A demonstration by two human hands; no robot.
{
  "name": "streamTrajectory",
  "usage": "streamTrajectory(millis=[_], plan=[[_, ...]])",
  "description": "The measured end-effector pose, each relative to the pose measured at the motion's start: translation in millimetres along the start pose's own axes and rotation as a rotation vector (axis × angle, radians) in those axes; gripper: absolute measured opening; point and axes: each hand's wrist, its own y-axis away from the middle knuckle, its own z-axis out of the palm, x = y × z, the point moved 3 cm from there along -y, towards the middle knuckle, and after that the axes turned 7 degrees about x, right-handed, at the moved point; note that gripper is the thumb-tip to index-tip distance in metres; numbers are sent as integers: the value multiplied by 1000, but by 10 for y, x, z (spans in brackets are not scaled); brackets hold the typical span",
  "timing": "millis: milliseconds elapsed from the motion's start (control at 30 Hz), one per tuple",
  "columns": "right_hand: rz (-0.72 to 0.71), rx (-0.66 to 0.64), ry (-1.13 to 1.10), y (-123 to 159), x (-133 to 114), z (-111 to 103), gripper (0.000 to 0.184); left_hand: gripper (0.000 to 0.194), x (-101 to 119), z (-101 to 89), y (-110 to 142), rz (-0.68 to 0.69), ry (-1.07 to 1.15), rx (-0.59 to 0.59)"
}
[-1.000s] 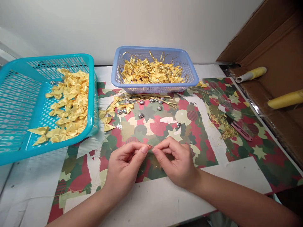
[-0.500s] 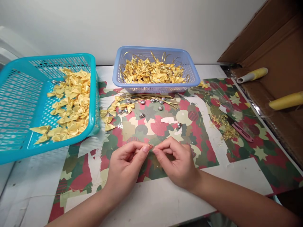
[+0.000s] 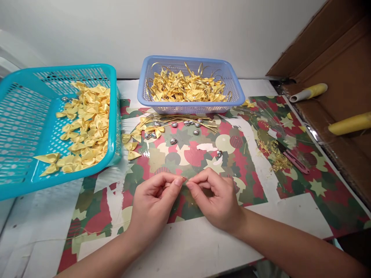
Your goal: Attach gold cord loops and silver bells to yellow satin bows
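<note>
The fingers (image 3: 177,182) of the left hand (image 3: 152,202) and right hand (image 3: 222,202) are pressed thumb to forefinger, tips facing, with a thin, mostly hidden strand (image 3: 186,179) gripped by both over the patterned sheet (image 3: 197,156). Beyond, silver bells (image 3: 173,141) are scattered near gold cords (image 3: 179,117), which are laid just before the blue basket (image 3: 191,104), filled with bows (image 3: 191,92) and looped cords (image 3: 188,70). More bows are held in the teal basket (image 3: 111,146) at left, and a cutter (image 3: 298,163) is placed at right beside gold scraps (image 3: 280,161).
</note>
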Motion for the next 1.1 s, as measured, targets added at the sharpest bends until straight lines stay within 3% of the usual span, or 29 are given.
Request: streamTrajectory(millis=[1100], plan=[[-41, 24, 17, 10, 2, 6, 15, 23, -20, -6, 2, -14, -1, 12]])
